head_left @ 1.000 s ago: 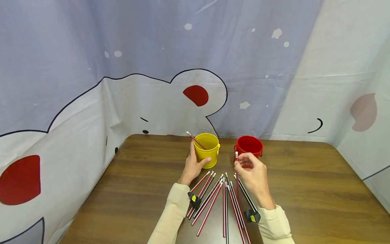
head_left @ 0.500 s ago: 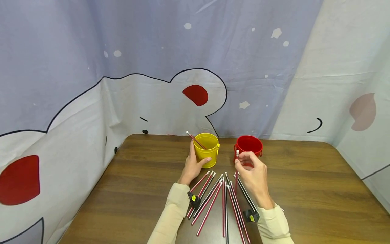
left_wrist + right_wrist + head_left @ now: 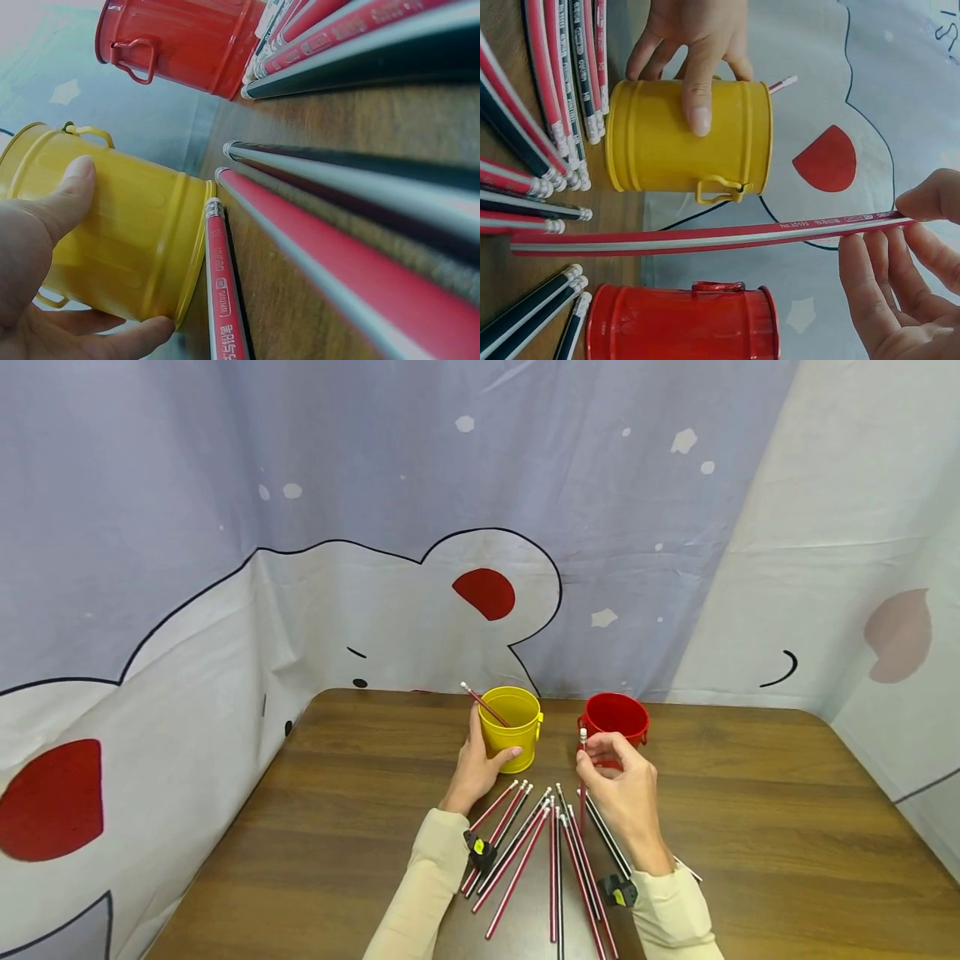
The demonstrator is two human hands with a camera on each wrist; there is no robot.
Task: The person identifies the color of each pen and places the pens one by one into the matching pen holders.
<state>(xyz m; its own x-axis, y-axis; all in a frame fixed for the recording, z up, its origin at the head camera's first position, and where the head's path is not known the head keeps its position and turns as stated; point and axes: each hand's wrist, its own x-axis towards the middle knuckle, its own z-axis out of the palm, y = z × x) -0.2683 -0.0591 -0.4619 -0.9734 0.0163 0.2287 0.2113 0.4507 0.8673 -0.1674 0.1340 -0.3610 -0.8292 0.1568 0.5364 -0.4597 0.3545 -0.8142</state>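
My left hand [image 3: 472, 768] grips the yellow bucket [image 3: 517, 747] from its left side, thumb across the front wall. In the left wrist view the fingertips curl by the bucket's base. A red pencil with a white eraser [image 3: 480, 697] leans out over that bucket's rim. Between thumb and fingers, my right hand [image 3: 626, 785] pinches a red striped pencil [image 3: 705, 240] near its eraser end. That pencil hangs upright, eraser up, in front of the red bucket [image 3: 615, 714]. The right wrist view has its lower end beside the pencils on the table.
Several red and black striped pencils [image 3: 517, 877] lie fanned on the wooden table [image 3: 765, 810], eraser ends toward the buckets. Black pencils [image 3: 609, 835] lie beside the right wrist. A printed curtain [image 3: 480, 460] stands behind the table's far edge.
The pencil in my right hand has risen slightly. A pale pencil end now shows beside the right sleeve. The left hand and both buckets keep their places.
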